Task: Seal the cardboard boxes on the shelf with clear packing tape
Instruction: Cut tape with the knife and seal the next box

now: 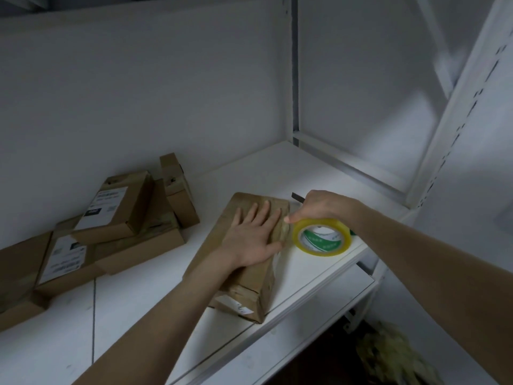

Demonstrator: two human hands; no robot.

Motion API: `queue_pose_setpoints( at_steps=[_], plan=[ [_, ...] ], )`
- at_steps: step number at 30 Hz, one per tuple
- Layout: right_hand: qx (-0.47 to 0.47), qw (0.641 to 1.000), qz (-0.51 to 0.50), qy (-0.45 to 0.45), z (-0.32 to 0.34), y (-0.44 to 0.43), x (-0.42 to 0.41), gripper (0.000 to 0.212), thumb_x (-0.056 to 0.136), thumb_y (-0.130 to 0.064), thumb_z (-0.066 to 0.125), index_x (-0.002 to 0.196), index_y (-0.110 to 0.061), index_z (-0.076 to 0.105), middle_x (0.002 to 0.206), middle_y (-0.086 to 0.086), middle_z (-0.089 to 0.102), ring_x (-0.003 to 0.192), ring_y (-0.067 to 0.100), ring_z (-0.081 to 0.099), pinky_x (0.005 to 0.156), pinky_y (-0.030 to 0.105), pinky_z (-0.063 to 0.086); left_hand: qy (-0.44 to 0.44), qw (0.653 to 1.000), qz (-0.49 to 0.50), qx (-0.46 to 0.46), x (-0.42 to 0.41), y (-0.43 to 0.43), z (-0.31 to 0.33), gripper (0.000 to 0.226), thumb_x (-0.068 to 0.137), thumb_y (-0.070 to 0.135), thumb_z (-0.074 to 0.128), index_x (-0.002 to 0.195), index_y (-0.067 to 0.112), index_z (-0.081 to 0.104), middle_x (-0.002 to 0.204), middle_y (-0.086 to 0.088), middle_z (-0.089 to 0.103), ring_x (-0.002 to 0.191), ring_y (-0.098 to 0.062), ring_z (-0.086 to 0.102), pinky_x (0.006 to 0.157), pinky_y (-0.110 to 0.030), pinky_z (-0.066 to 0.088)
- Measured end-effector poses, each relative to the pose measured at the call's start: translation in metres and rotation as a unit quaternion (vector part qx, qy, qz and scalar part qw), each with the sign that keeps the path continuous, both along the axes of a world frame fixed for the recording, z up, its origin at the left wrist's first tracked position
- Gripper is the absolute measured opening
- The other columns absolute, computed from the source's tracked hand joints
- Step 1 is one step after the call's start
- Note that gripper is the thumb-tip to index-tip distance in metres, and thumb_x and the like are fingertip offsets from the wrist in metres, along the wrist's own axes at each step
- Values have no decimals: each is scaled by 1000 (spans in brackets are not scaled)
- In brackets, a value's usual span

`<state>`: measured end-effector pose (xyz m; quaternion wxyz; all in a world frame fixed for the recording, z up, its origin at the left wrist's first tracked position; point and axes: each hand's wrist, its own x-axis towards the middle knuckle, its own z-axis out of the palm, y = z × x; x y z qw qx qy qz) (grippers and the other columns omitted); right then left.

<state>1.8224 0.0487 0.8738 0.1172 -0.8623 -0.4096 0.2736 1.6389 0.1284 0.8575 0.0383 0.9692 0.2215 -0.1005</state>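
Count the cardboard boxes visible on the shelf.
6: pressed box under the left hand; leaning box at the back; top labelled box on the pile; flat box beneath it; front labelled box lower left; edge box far left. The pile may hide others.

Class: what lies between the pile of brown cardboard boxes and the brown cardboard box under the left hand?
Nothing: in the head view, bare white shelf separates the pile of brown cardboard boxes from the brown cardboard box under the left hand.

White shelf point(138, 315): cardboard box point(249, 290) near edge, box pile point(116, 218) left.
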Motion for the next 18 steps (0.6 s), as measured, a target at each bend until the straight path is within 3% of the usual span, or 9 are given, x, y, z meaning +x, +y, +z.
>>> queue_pose_setpoints(
  at_steps=[4, 9, 12, 15, 17, 18],
  plan=[
    [-8, 1000, 3, -25, 1, 0, -2, 68, 68, -72, 69, 105, -18, 50, 98, 2, 55, 91, 21, 58, 75, 31, 44, -13, 999, 32, -4, 2, -1, 0, 75, 90, 57, 41, 149, 44, -3, 160, 5, -13, 148, -21, -11, 116, -54, -7],
    [8, 999, 2, -47, -3, -3, -1, 72, 67, -76, 65, 100, -13, 55, 90, 2, 56, 89, 22, 60, 71, 31, 44, -38, 984, 172, -4, 8, -4, 10, 89, 75, 74, 49, 149, 44, 10, 161, -5, -4, 147, -32, -4, 110, -67, 5],
    [81, 995, -15, 57, 8, -11, 6, 64, 70, -71, 69, 89, -10, 63, 82, 1, 63, 77, 18, 62, 67, 29, 48, -98, 971, 199, -85, 12, 2, 19, 93, 62, 72, 56, 146, 42, 28, 156, -1, 23, 144, -28, 20, 111, -60, 23],
    [171, 972, -16, 160, 48, -13, 16, 48, 66, -72, 70, 84, -28, 70, 93, 1, 69, 86, 17, 65, 76, 30, 51, -277, 892, 226, -277, 9, 14, 42, 87, 47, 60, 62, 129, 33, 57, 125, 5, 60, 117, -18, 56, 100, -35, 44],
    [240, 946, -34, 216, 82, -13, 18, 51, 66, -63, 73, 97, -24, 69, 102, 3, 70, 91, 19, 66, 77, 30, 51, -344, 821, 257, -376, 8, 22, 55, 72, 53, 52, 67, 121, 28, 65, 115, 4, 67, 104, -17, 62, 93, -32, 48],
    [280, 924, -56, 255, 98, -11, 18, 62, 62, -58, 75, 107, -17, 67, 105, 6, 70, 91, 20, 66, 79, 31, 53, -362, 789, 272, -416, 7, 25, 55, 58, 62, 47, 68, 116, 24, 68, 109, 1, 69, 98, -18, 64, 88, -31, 50]
  ],
)
